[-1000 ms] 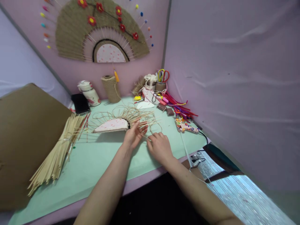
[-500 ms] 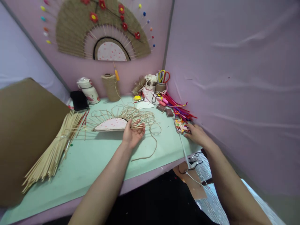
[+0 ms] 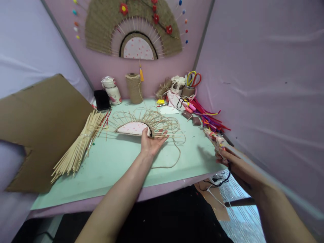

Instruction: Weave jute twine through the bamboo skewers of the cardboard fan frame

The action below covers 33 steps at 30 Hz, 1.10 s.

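A half-round piece [image 3: 133, 128], white with pink dots and a dark edge, has thin sticks fanning out from it, with loose twine [image 3: 174, 126] looped among them. My left hand [image 3: 152, 143] grips its right end, thumb on top and fingers stretched under the sticks. At the table's right edge my right hand [image 3: 226, 157] is closed round a colourful patterned flat object [image 3: 214, 139], raised off the table and blurred by motion; a pale strap or cable runs from it over my forearm.
A stick bundle [image 3: 78, 145] and cardboard [image 3: 48, 135] stand left. Behind are a bottle [image 3: 111, 90], a twine spool [image 3: 134, 89], a scissors cup [image 3: 189, 90] and coloured pipe cleaners [image 3: 215, 121]. A finished fan [image 3: 101, 32] hangs on the wall. Cables [image 3: 217, 182] hang below the table edge.
My right hand has taken hold of the patterned object, lifted it and drawn it back toward me. The view has shifted left, and my left hand still holds the half-round piece.
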Tool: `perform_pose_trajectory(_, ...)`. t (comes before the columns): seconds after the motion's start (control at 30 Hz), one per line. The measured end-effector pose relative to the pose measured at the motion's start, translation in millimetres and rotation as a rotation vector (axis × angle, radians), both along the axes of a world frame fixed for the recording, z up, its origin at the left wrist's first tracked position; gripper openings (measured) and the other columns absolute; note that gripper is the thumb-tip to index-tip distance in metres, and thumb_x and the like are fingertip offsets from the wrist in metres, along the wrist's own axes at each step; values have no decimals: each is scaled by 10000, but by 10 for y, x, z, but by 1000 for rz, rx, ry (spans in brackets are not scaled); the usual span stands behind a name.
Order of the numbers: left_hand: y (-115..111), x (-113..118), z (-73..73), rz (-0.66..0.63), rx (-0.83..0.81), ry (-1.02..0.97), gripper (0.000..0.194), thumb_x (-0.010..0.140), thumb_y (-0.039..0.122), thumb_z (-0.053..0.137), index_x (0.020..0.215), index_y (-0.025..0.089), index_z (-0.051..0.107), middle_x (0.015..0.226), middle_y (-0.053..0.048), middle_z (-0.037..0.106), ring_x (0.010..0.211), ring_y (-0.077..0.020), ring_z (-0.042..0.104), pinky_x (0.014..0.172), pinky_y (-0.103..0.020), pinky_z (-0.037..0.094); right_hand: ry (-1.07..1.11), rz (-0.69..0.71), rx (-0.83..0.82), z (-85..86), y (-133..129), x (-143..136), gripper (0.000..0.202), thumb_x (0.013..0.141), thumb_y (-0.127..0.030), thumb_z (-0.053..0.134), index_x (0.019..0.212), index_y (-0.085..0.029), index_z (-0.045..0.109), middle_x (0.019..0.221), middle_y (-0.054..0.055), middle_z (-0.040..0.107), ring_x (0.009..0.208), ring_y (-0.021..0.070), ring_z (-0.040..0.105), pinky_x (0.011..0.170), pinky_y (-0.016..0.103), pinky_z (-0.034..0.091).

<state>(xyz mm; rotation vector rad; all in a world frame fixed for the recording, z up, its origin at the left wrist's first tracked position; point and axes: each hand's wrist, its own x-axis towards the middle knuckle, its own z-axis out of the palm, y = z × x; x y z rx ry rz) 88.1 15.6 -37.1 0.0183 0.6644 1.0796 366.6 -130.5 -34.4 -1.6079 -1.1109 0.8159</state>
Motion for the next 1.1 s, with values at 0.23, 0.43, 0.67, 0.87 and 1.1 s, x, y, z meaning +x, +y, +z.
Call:
perform_pose_trajectory(0.23,25,-13,-51,-78,37,29,241,908,317,504,1018,137,621,1022,-141,685,985,-252,675,875,-463,548,463,102,-90,75,58,-596,336,711,-493,706,752,-178,594,610,-25,470,502,95,406,496,265,427)
perform_pose_trajectory(0.43,-17,18,14,-83,178,-104,206,927,266,532,1047,135,635,1013,-115,715,1007,-236,689,869,-361,569,252,36,88,-38,112,-876,437,796,-602,577,768,-167,607,598,-5,496,532,127,445,489,274,378)
perform_pose_trajectory(0.67,-65,24,77,-110,259,-137,329,960,242,468,1246,105,558,1088,-140,709,1046,-231,680,897,-344,575,34,11,95,-55,210,-1054,479,841,-642,494,749,-178,570,534,-28,434,510,128,408,508,281,344)
perform_pose_trajectory(0.87,-114,57,33,-153,359,-122,286,964,243,460,1166,113,616,1096,-125,710,1108,-239,650,995,-401,517,-64,-61,141,-81,252,-1114,475,869,-627,451,673,-200,518,539,-21,452,503,126,426,515,279,355)
perform_pose_trajectory(1.1,-145,67,18,-154,444,-106,261,957,228,477,1111,119,658,1149,-111,698,1149,-252,624,1041,-434,471,-106,-65,157,-137,305,-1092,492,909,-585,416,831,-157,647,525,-23,462,494,132,441,511,276,357)
